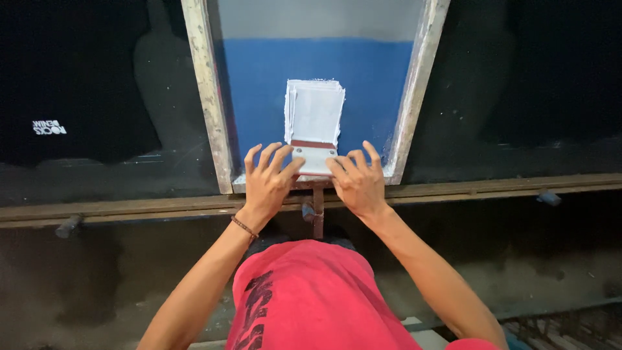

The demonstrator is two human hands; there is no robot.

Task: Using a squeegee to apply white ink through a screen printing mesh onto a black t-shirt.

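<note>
1. Step in hand, as I judge it: a squeegee stroke on a screen-print frame (208,97), near its end. The squeegee (313,146) sits at the frame's near edge w/ a white ink smear (315,109) trailing up the blue mesh (259,84) behind it.
2. Squeegee position: centred betw. the frame's left & right rails, handle just above the near rail, over a red post (318,214).
3. Left hand (267,181): fingers spread, tips pressed on the squeegee handle's left end; not wrapped, lying flat on top.
4. Right hand (358,181): same, fingers fanned, tips on the handle's right end. Hands apart, one per side.
5. Next move prob. calls for even pressure from both hands & a clean lift so ink doesn't drip at the near edge.
6. Around: dark fabric (78,84) left & right of the frame, long wooden rail (486,189) along the bench's front edge, red shirt (304,298) below.
</note>
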